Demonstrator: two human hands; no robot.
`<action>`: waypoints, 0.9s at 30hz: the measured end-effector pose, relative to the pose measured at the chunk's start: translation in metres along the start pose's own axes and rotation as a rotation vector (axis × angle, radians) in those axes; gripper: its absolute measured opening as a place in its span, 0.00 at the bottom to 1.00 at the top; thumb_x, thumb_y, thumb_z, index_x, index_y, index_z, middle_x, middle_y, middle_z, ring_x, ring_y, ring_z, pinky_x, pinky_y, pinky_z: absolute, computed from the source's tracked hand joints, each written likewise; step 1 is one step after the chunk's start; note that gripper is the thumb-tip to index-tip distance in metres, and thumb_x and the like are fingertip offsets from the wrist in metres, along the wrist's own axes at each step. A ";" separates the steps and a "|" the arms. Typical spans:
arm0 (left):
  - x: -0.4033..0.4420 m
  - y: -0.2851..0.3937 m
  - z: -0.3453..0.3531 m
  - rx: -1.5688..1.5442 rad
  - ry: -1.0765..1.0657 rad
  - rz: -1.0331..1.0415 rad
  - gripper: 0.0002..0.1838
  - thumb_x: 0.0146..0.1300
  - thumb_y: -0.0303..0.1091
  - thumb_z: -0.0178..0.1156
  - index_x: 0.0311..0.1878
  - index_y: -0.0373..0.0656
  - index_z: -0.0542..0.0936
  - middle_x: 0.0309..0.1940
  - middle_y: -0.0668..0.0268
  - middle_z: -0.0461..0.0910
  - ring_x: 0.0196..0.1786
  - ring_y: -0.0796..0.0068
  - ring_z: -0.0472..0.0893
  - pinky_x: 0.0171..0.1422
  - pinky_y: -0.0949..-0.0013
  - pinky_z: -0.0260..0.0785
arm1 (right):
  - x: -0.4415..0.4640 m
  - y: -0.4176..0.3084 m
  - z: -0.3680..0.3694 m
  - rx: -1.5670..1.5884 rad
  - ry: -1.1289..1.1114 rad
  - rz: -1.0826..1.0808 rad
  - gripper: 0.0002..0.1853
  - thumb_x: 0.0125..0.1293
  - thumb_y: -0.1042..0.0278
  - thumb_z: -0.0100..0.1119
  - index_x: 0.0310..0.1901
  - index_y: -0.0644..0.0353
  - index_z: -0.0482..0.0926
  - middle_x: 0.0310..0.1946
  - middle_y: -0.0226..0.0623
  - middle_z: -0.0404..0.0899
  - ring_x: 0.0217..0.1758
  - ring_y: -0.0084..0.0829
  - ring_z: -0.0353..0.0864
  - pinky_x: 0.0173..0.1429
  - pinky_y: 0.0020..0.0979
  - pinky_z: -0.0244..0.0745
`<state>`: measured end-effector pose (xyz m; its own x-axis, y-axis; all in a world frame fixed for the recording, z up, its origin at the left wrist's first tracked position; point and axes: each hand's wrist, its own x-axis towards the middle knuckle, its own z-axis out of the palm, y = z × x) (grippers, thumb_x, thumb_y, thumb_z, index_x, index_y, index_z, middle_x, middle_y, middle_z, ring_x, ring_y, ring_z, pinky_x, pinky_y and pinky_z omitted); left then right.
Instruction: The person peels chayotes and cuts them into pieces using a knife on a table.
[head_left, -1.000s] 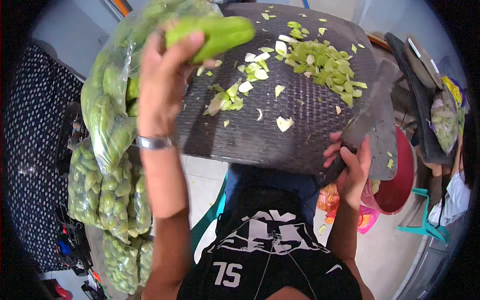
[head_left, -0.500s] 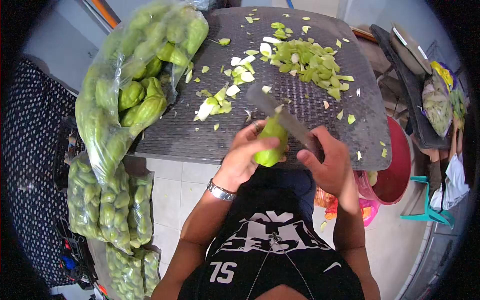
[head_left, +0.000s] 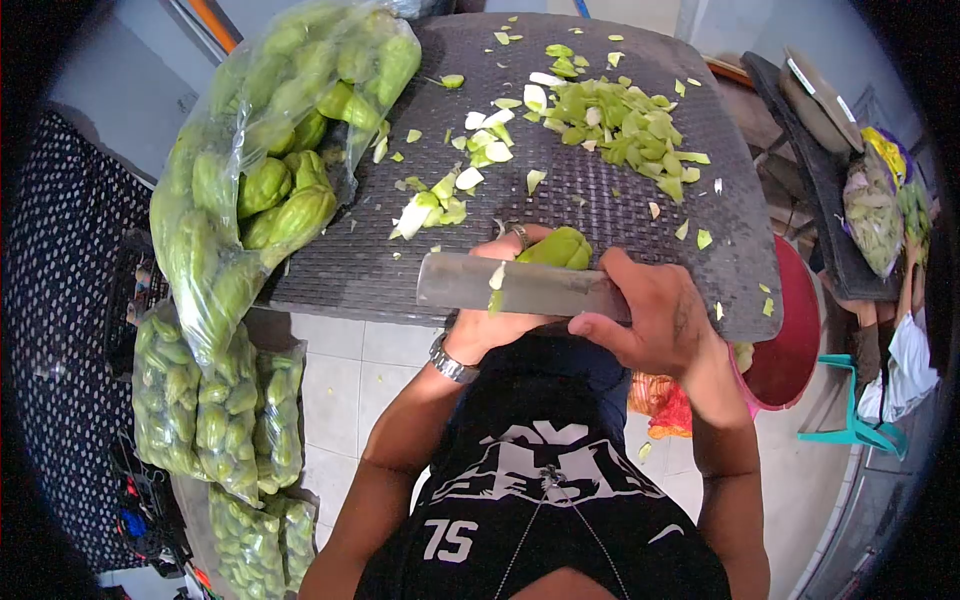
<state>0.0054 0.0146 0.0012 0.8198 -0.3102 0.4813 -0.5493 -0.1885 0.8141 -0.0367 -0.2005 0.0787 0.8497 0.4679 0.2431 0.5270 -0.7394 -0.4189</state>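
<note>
The left hand [head_left: 485, 331] grips the chayote [head_left: 560, 249] toward two o'clock. The right hand [head_left: 660, 312] clasps the knife [head_left: 520, 286] (blade toward nine).

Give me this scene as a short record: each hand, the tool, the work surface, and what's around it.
Left hand: holds a green vegetable, partly hidden behind the blade
Right hand: grips the broad knife
Blade: flat side showing, a pale scrap on it
Table: dark, woven-patterned
On table: heap of green pieces, smaller scraps scattered around
Table's left side: large clear bag of whole green vegetables
Right, beyond table edge: red tub, turquoise stool
</note>
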 end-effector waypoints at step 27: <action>0.005 0.000 -0.020 -1.557 0.296 -0.540 0.39 0.74 0.65 0.50 0.67 0.35 0.73 0.71 0.37 0.70 0.73 0.32 0.70 0.80 0.33 0.61 | 0.012 0.097 0.018 0.307 0.139 0.596 0.33 0.79 0.37 0.51 0.36 0.67 0.80 0.27 0.55 0.77 0.29 0.43 0.71 0.41 0.41 0.72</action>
<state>0.0129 0.0316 0.0099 0.9481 -0.3139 -0.0496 0.3121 0.8900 0.3324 0.0239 -0.2581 0.0252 0.9983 -0.0585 -0.0044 -0.0426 -0.6713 -0.7399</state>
